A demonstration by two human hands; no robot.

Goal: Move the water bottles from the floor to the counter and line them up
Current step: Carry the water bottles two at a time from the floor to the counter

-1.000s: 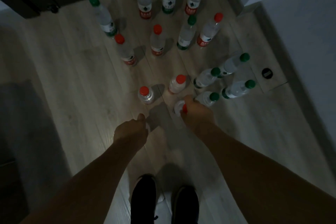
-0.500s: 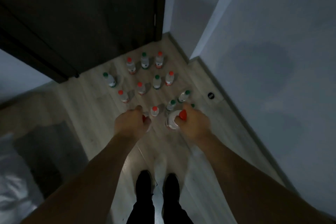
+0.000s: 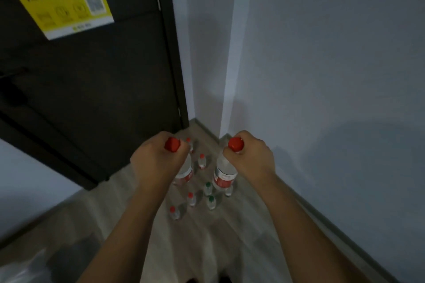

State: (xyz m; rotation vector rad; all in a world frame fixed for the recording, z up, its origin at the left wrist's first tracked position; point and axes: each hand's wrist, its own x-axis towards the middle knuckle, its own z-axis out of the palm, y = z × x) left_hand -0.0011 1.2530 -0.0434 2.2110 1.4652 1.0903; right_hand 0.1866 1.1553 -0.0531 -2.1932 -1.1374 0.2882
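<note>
My left hand [image 3: 154, 163] grips a clear water bottle [image 3: 185, 171] by its neck, its red cap showing above my fingers. My right hand [image 3: 251, 158] holds a second red-capped bottle [image 3: 224, 176] the same way, red label low on its body. Both bottles hang upright, well above the floor. Far below, several more bottles with red and green caps [image 3: 210, 201] stand on the wooden floor [image 3: 207, 248] between my arms. No counter is in view.
A dark door [image 3: 103, 89] with a yellow Wi-Fi notice [image 3: 62, 4] fills the left. A grey wall [image 3: 333, 76] with a corner runs along the right. Something pale lies at the lower left edge.
I have risen from a crouch: both hands lifted a red-capped bottle off the floor, and the remaining bottles now look small and far below.
</note>
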